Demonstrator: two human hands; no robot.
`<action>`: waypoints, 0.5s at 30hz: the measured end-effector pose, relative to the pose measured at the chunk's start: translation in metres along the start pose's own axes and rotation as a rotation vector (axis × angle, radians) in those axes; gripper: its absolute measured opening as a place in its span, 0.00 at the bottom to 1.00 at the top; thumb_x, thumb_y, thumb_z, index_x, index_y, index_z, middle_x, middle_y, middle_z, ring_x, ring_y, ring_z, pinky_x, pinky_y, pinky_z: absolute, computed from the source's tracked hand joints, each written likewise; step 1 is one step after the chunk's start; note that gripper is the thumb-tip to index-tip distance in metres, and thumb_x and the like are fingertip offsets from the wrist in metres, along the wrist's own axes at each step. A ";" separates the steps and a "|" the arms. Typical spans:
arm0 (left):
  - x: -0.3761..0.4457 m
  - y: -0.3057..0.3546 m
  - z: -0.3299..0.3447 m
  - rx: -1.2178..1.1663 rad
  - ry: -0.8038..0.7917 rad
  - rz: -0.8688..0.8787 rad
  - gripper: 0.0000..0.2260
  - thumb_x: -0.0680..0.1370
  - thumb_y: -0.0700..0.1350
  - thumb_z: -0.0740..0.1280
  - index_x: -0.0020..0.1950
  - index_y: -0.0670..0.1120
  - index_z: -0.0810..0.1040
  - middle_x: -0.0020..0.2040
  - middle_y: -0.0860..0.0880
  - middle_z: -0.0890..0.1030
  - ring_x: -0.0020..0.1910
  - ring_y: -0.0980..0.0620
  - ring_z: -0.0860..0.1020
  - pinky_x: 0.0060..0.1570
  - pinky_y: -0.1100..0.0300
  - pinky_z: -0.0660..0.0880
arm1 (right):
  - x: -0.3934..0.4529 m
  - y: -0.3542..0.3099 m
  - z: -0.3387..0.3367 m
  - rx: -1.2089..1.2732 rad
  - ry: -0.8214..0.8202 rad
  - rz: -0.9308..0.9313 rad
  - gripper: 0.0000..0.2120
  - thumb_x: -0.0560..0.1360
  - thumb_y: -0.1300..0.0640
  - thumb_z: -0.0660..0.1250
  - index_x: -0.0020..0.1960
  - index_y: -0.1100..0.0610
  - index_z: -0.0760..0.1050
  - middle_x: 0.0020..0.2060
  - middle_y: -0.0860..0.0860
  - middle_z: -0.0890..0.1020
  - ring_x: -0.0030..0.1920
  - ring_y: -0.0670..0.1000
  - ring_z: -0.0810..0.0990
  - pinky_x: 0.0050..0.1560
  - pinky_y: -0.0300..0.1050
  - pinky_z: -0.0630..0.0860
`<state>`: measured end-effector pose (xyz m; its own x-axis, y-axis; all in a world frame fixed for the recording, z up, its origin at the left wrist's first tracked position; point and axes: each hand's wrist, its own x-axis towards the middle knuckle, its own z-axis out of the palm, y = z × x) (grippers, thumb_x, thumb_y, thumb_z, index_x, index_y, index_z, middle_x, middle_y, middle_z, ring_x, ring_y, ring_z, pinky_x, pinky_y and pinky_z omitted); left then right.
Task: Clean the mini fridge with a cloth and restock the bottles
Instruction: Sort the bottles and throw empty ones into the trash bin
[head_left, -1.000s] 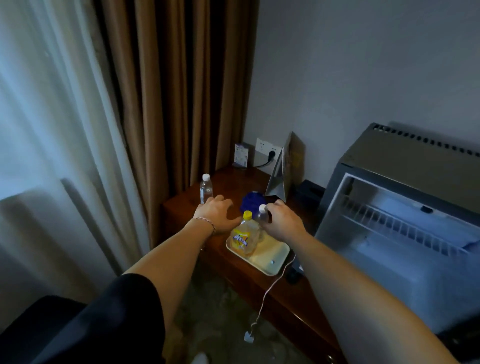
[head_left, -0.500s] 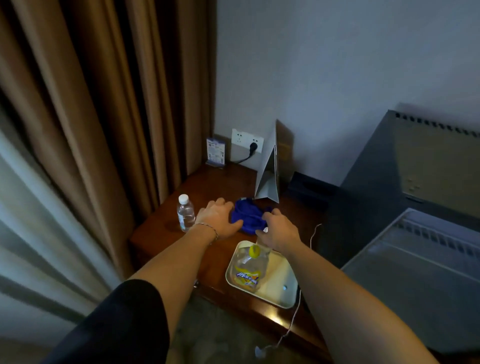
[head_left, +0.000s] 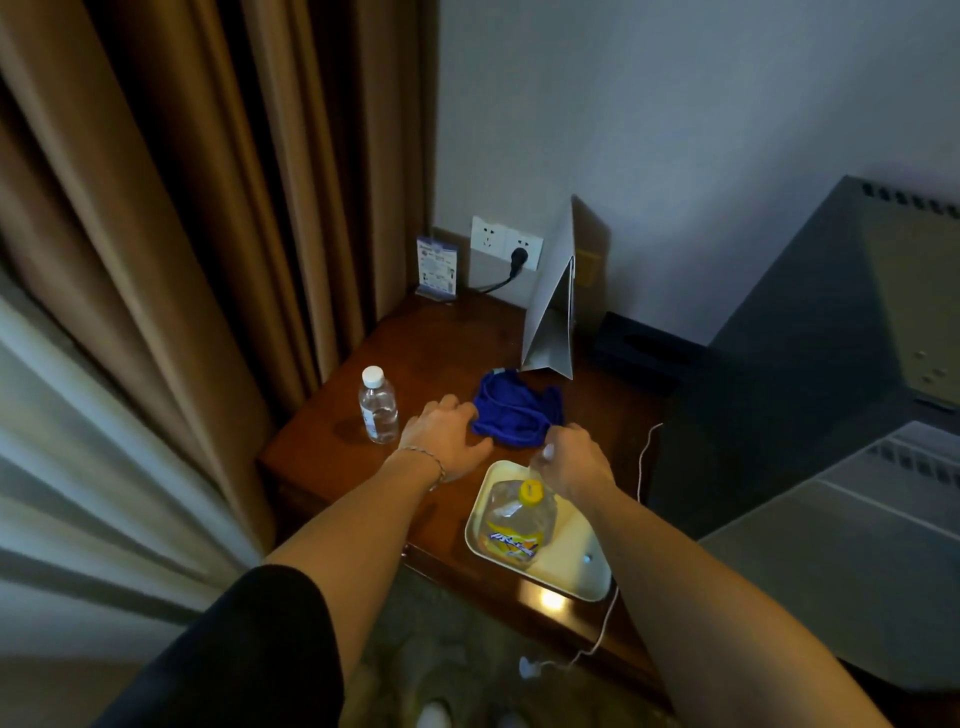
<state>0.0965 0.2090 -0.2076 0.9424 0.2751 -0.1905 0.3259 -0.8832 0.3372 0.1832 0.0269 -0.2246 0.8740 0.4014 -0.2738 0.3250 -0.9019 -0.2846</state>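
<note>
Left hand (head_left: 449, 436): palm down on the wooden worktop (head_left: 431, 348), fingers spread and fairly straight, fingertips touching the left edge of the blue cloth (head_left: 517, 413); this grip holds nothing. A thin bracelet (head_left: 426, 460) sits at the wrist, and a dark sleeve (head_left: 234, 654) covers the upper arm.

Right hand (head_left: 574, 460): fingers curled, reaching to the near right edge of the cloth. A small pale thing shows at the thumb side; what it is cannot be told, nor whether this grip is pinching the cloth or only touching it.

Blue cloth: crumpled, lying on the worktop between the two hands, just in front of a folded grey card stand (head_left: 553, 306).

Clear water bottle (head_left: 378, 405): upright, white cap, left of the left hand, apart from it.

Yellow-capped bottle (head_left: 519, 525): yellow label, standing in a pale tray (head_left: 582, 566) at the near edge of the worktop, just below the right hand.

Mini fridge (head_left: 841, 415): dark cabinet to the right of the worktop, its pale interior partly in view at lower right.

Back wall: double socket (head_left: 506, 244) with one black plug in it; a small printed card (head_left: 436, 267) beside the brown curtain (head_left: 208, 208). A white cable (head_left: 602, 631) hangs over the worktop's near edge.
</note>
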 end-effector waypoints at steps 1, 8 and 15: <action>0.000 0.000 0.002 -0.003 -0.002 0.003 0.24 0.77 0.63 0.61 0.69 0.53 0.70 0.64 0.49 0.71 0.65 0.46 0.70 0.61 0.48 0.73 | -0.001 0.001 0.001 0.011 0.010 -0.003 0.09 0.79 0.52 0.66 0.56 0.57 0.75 0.56 0.56 0.74 0.52 0.59 0.79 0.52 0.52 0.78; 0.002 0.018 0.002 -0.027 -0.012 0.049 0.24 0.76 0.62 0.62 0.68 0.52 0.72 0.65 0.47 0.71 0.65 0.45 0.70 0.61 0.47 0.73 | -0.021 0.009 -0.021 0.044 0.113 -0.051 0.09 0.78 0.54 0.66 0.55 0.58 0.75 0.54 0.55 0.73 0.51 0.61 0.79 0.49 0.50 0.75; -0.023 0.081 0.006 0.034 0.000 0.130 0.25 0.76 0.64 0.61 0.68 0.52 0.72 0.66 0.46 0.71 0.66 0.43 0.70 0.61 0.46 0.73 | -0.073 0.048 -0.048 0.040 0.142 -0.033 0.10 0.77 0.55 0.67 0.54 0.59 0.77 0.52 0.55 0.72 0.50 0.62 0.79 0.47 0.50 0.75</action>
<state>0.1006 0.1293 -0.1817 0.9765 0.1577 -0.1471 0.1986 -0.9236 0.3278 0.1526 -0.0536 -0.1746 0.9063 0.4014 -0.1322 0.3421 -0.8806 -0.3279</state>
